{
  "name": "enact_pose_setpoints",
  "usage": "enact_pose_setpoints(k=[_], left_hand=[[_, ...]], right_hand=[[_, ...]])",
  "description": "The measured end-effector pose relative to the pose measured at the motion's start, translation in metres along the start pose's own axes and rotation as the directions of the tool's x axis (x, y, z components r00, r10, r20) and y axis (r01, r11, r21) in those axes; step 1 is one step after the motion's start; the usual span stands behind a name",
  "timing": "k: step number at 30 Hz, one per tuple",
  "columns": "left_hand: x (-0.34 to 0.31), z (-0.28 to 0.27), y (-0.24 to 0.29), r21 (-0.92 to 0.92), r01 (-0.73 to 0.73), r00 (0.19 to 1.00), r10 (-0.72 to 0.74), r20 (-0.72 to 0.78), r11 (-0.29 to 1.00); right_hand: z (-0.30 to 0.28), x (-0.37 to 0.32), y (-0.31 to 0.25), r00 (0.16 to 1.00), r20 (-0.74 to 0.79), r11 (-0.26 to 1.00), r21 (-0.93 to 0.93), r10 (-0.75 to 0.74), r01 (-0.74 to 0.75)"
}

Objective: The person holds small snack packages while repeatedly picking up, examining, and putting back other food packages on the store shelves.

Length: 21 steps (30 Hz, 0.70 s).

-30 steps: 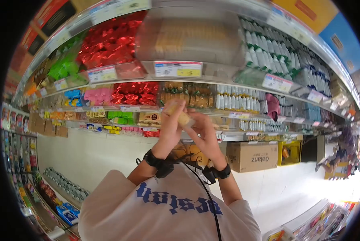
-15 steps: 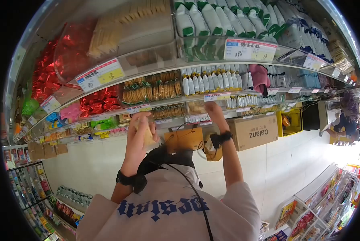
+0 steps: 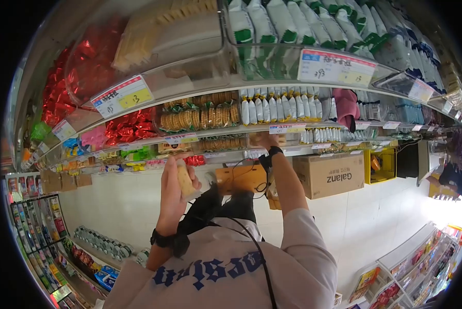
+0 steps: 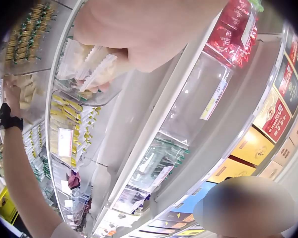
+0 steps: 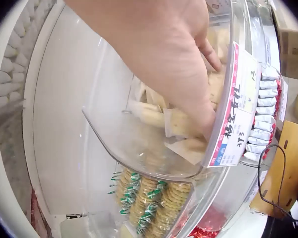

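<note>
I count two hands of mine: one left grip (image 3: 170, 193), one right grip (image 3: 268, 139). The left holds at least two wrapped snacks (image 4: 97, 69), perhaps three; they overlap, so I can't be sure. One clear bin (image 5: 110, 154) has at least four pale packets (image 5: 181, 123) and one price card (image 5: 237, 109). Then three biscuit rolls (image 5: 169, 206), two black wristbands (image 3: 162, 238), one Galanz carton (image 3: 334, 175), one yellow crate (image 3: 367, 168).

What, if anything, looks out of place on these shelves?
The pink, cloth-like item: it droops at the front of the shelf, just right of the white packets in the head view. It looks unlike the wrapped snacks around it; I can't tell exactly what it is.
</note>
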<state>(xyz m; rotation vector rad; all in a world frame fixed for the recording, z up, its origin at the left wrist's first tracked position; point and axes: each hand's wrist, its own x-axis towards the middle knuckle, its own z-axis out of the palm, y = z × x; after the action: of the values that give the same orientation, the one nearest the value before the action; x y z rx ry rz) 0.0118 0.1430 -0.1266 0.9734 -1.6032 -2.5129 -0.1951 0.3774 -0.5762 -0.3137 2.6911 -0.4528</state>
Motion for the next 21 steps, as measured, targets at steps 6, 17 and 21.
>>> enact_pose_setpoints(k=[6, 17, 21], left_hand=[[-0.004, -0.012, -0.002, -0.024, -0.004, 0.999, 0.002, -0.05, 1.0], [-0.007, -0.02, -0.002, -0.035, -0.019, 0.998, 0.017, -0.056, 0.999], [-0.009, -0.021, 0.004, -0.02, -0.013, 0.997, 0.012, -0.08, 1.0]], right_hand=[[-0.049, -0.016, -0.024, 0.984, 0.148, 0.991, -0.111, 0.095, -0.079], [-0.034, -0.004, -0.01, 0.993, 0.116, 0.993, 0.108, 0.039, -0.052], [-0.033, 0.001, -0.009, 0.99, 0.136, 0.99, 0.128, 0.044, -0.061]])
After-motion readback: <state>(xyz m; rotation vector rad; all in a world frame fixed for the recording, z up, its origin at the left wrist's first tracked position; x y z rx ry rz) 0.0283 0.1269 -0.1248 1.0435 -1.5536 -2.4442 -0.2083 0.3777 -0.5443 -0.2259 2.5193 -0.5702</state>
